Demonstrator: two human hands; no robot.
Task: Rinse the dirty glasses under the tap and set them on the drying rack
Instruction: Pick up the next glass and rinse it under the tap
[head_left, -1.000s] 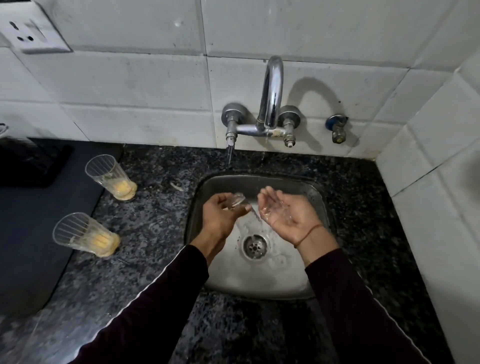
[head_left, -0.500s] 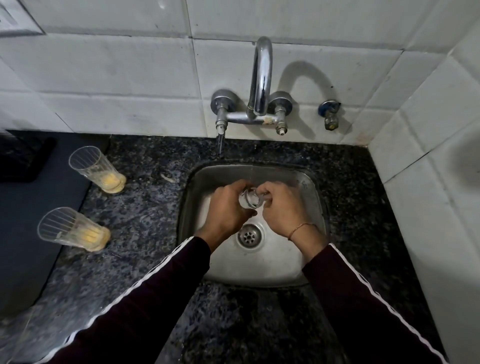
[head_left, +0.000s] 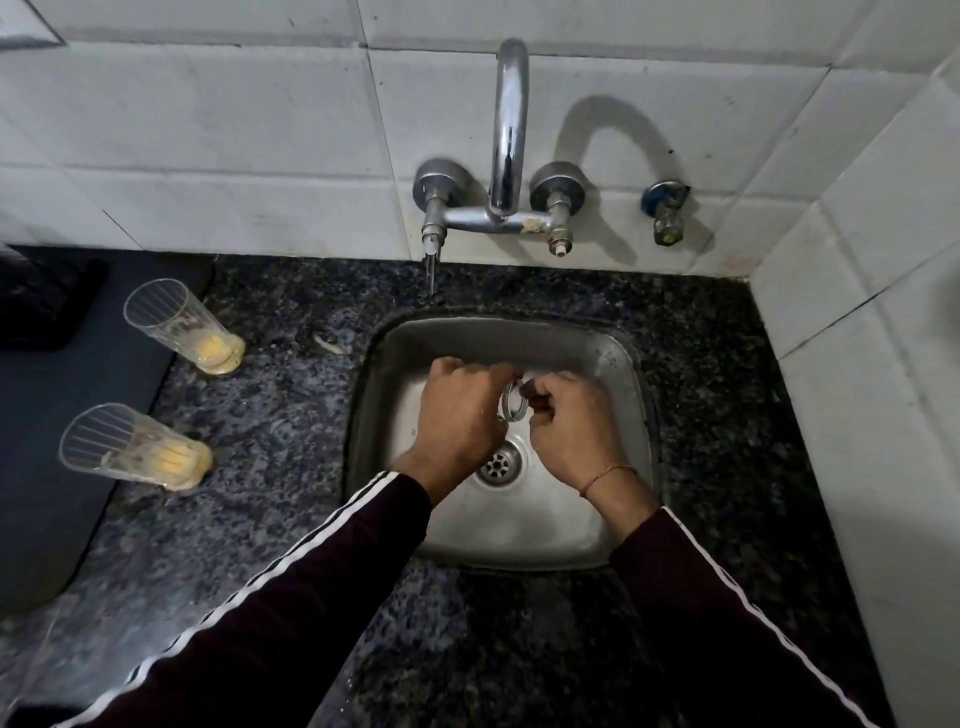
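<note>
Over the steel sink (head_left: 623, 364), my left hand (head_left: 460, 415) grips a clear glass (head_left: 513, 402) lying on its side; only its end shows between the hands. My right hand (head_left: 569, 428) has its fingers curled against that end of the glass. The chrome tap (head_left: 509, 135) stands on the tiled wall above; I cannot make out a water stream. Two ribbed glasses with yellow residue stand on the dark granite counter at the left, one farther back (head_left: 182, 325) and one nearer (head_left: 132, 449).
A dark mat (head_left: 62, 415) covers the counter left of the two glasses, with a black object (head_left: 47, 296) at its back. A small valve (head_left: 667, 213) sticks out of the wall right of the tap. White tiled wall closes the right side.
One second ago my right palm was open and cupped beside the glass. It has since turned over and closed on the glass end, and both hands now hold it together.
</note>
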